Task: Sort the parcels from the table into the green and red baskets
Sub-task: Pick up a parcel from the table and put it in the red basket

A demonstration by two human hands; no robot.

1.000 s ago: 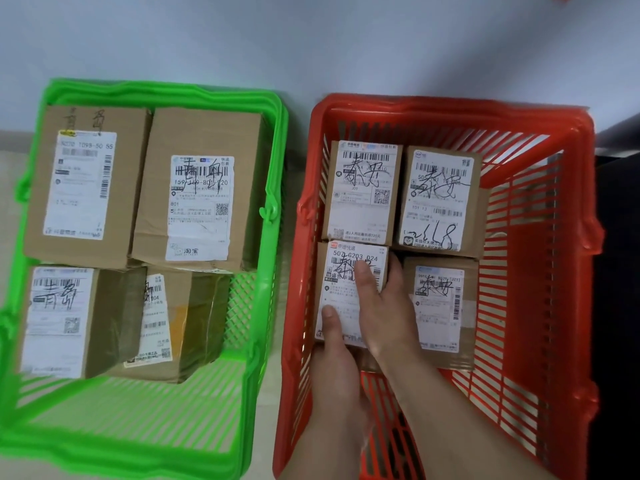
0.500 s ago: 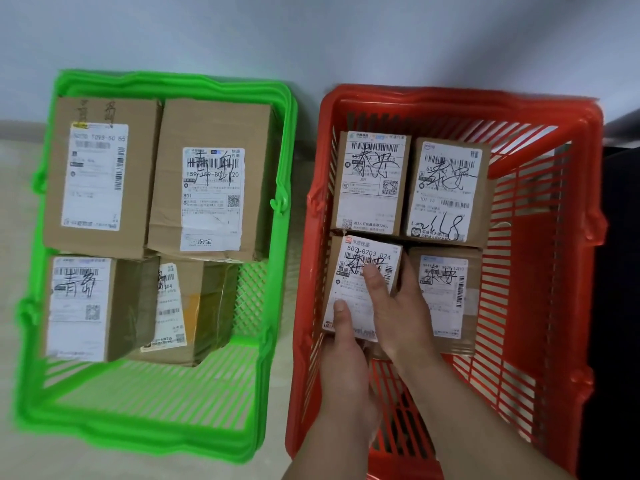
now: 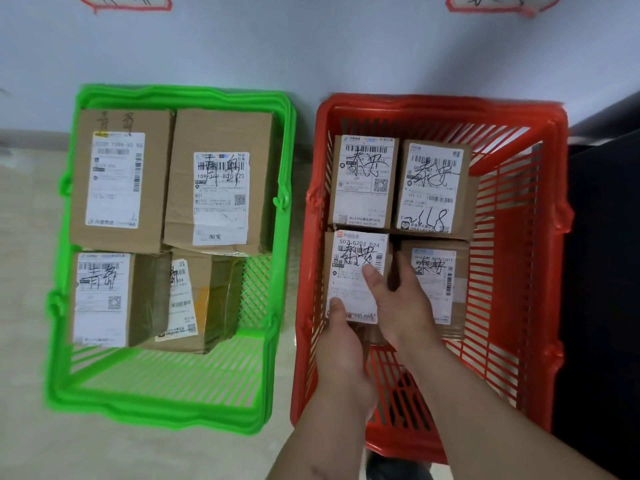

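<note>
Now the small parcel (image 3: 356,277) sits lower in the red basket (image 3: 519,112) than a second ago — left hand (image 3: 341,344) and right hand (image 3: 401,303) grasp it, thumbs on its label, neighbouring parcels just beyond the fingers (image 3: 372,275) — placement nearly done

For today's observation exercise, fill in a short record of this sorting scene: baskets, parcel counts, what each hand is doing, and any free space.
green basket: four parcels, filling the far part
red basket: four parcels, two rows of two
held parcel: near-left one in the red basket
left hand: grips the parcel's near edge
right hand: thumb on the label, fingers curled round its right side
free space: near part of both baskets
</note>
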